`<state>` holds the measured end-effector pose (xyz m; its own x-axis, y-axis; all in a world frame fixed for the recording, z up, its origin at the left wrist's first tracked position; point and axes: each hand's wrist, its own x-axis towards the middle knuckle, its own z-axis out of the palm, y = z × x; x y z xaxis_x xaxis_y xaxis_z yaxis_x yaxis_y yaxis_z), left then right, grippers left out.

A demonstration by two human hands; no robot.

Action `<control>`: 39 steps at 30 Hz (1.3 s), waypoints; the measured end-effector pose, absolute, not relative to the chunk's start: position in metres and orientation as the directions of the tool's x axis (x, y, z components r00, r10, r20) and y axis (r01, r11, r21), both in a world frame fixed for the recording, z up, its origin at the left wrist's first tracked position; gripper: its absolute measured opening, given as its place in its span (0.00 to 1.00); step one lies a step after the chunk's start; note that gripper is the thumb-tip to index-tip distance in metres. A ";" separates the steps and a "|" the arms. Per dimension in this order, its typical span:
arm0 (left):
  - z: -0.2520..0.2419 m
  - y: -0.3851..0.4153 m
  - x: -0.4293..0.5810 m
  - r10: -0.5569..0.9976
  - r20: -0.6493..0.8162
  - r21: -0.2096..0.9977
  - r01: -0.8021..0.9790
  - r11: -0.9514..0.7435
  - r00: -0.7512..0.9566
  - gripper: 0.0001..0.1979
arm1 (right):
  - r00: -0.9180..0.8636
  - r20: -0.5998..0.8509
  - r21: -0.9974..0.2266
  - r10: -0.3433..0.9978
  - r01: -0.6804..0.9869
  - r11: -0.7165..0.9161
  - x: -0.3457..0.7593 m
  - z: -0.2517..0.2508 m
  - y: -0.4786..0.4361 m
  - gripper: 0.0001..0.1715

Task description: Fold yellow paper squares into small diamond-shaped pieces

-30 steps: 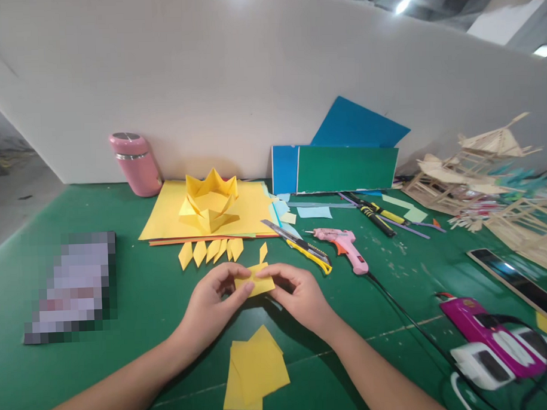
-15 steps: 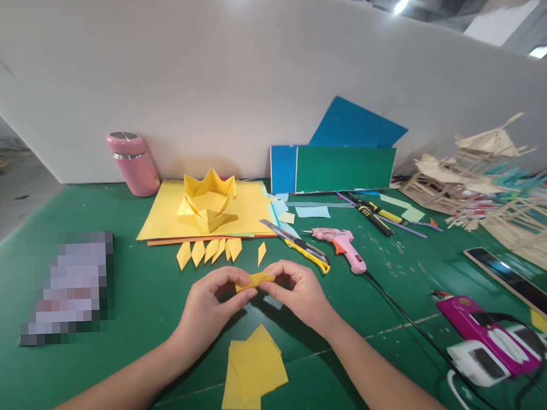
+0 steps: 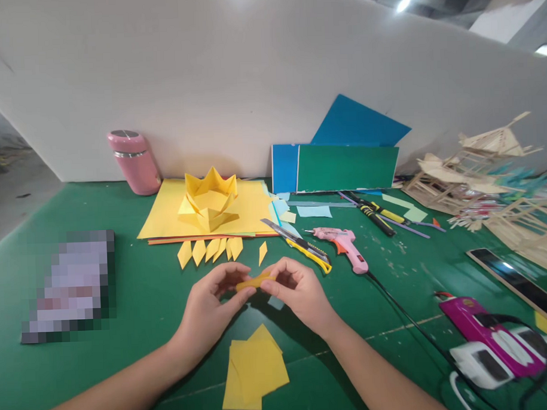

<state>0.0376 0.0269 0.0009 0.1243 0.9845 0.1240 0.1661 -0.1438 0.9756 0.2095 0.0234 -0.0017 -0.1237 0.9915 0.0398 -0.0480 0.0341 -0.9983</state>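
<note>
Between both hands is a small folded yellow paper (image 3: pixel 254 283), held above the green table. My left hand (image 3: pixel 218 293) pinches its left end between thumb and fingers. At its right end, my right hand (image 3: pixel 297 288) has thumb and fingers closed on it. Just beyond the hands lie several small yellow paper diamonds (image 3: pixel 184 254), with a single one (image 3: pixel 263 253) apart to the right. Loose yellow sheets (image 3: pixel 256 370) lie overlapped nearer the front edge. A yellow folded paper crown shape (image 3: pixel 208 204) stands on a stack of yellow sheets (image 3: pixel 160 218).
Right of the hands lie a yellow utility knife (image 3: pixel 308 251) and a pink glue gun (image 3: pixel 344 244) with a cord. A pink flask (image 3: pixel 135 165) stands at the back left. Farther right are a phone (image 3: pixel 516 283), a magenta power strip (image 3: pixel 488 335) and wooden stick models (image 3: pixel 447 175).
The folded yellow paper looks narrower, tilted more edge-on between the fingers. A small pale blue patch now shows beneath my right hand. The whole view has shifted very slightly.
</note>
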 end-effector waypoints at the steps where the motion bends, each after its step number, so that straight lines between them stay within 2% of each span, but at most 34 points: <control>1: 0.002 0.027 0.038 0.985 0.119 0.977 0.164 -0.139 0.126 0.09 | -0.117 0.039 -0.998 0.992 -0.047 0.034 0.209 -0.002 0.023 0.18; 6: 0.003 0.026 0.040 0.983 0.129 0.978 0.148 -0.148 0.132 0.09 | -0.090 0.054 -0.995 0.994 -0.084 0.047 0.207 -0.004 0.023 0.20; 12: 0.003 0.027 0.039 0.981 0.115 0.981 0.136 -0.137 0.153 0.09 | -0.088 0.055 -0.997 0.995 -0.053 0.051 0.206 -0.003 0.023 0.15; 15: 0.002 0.027 0.039 0.981 0.118 0.980 0.143 -0.140 0.152 0.08 | -0.102 0.043 -0.998 0.994 -0.043 0.039 0.207 -0.003 0.023 0.17; 20: -0.001 0.027 0.038 0.979 0.150 0.970 0.171 -0.173 0.140 0.06 | -0.112 0.015 -1.000 0.994 0.005 0.015 0.208 -0.003 0.022 0.10; 24: 0.000 0.026 0.038 0.977 0.162 0.964 0.190 -0.186 0.136 0.06 | -0.101 0.011 -1.000 0.995 0.020 0.013 0.208 -0.003 0.022 0.08; 39: -0.001 0.027 0.038 0.966 0.218 0.941 0.231 -0.246 0.137 0.04 | -0.100 0.046 -0.997 0.994 0.050 0.051 0.208 -0.003 0.021 0.07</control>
